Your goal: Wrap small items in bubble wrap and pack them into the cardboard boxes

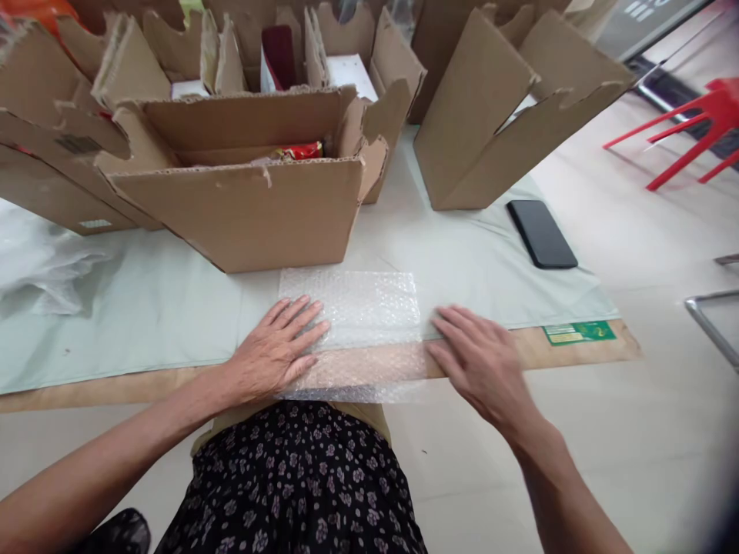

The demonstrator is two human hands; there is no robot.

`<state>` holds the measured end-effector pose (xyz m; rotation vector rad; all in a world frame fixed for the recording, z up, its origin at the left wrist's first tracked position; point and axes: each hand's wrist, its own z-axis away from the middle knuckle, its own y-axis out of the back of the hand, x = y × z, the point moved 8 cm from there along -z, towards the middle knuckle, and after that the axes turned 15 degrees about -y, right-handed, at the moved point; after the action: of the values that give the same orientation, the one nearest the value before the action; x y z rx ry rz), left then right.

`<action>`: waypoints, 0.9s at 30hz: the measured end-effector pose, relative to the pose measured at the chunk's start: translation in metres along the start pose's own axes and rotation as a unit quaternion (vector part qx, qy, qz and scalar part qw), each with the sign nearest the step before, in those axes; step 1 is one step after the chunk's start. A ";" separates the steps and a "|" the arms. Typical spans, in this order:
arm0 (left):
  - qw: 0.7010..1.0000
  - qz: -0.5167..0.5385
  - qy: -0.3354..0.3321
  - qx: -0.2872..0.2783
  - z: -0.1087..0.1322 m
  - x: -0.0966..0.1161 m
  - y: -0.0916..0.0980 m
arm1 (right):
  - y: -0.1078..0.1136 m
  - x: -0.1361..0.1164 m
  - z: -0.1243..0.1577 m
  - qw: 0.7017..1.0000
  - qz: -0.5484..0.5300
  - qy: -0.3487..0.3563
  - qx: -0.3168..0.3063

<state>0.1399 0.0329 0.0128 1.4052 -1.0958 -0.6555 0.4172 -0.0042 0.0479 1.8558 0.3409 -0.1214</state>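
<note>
A clear sheet of bubble wrap (363, 308) lies flat at the table's front edge, its near end reaching past the edge. My left hand (280, 342) rests with spread fingers on the left side of the sheet. Just off the sheet's right side is my right hand (476, 354), slightly blurred, its fingers stretched out and nothing seen in it. Directly beyond the sheet stands an open cardboard box (248, 215) with a red packet (303, 151) inside.
More open cardboard boxes (473, 131) stand along the back. A black phone (543, 235) lies on the right of the pale green tablecloth (173, 308), near a green card (580, 332). Crumpled clear plastic (46, 261) lies at left. A red stool (707, 115) stands beyond.
</note>
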 end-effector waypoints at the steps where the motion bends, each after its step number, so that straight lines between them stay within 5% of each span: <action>1: 1.000 0.002 0.000 0.002 0.002 0.000 0.001 | 0.010 0.010 0.012 1.000 0.007 -0.012 0.015; 6: 1.000 0.003 -0.008 0.011 -0.001 0.003 0.004 | 0.007 -0.021 0.048 0.998 0.011 0.051 -0.030; 10: 1.000 0.023 -0.001 0.006 0.007 0.008 0.009 | -0.011 -0.047 0.038 0.994 -0.031 0.086 -0.058; 16: 0.989 0.143 0.002 -0.030 0.052 0.026 0.035 | 0.009 -0.040 0.024 0.973 -0.203 0.070 -0.090; 21: 0.959 0.272 0.068 0.036 0.077 0.025 0.047 | 0.004 -0.032 0.006 0.960 -0.246 -0.053 -0.125; 27: 0.929 0.164 0.272 0.189 0.068 0.002 0.051 | -0.009 -0.033 -0.012 0.954 -0.246 -0.138 -0.097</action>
<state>0.0680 0.0075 0.0512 1.5488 -0.9963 0.2016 0.3824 0.0041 0.0522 1.5028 0.5922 -0.6592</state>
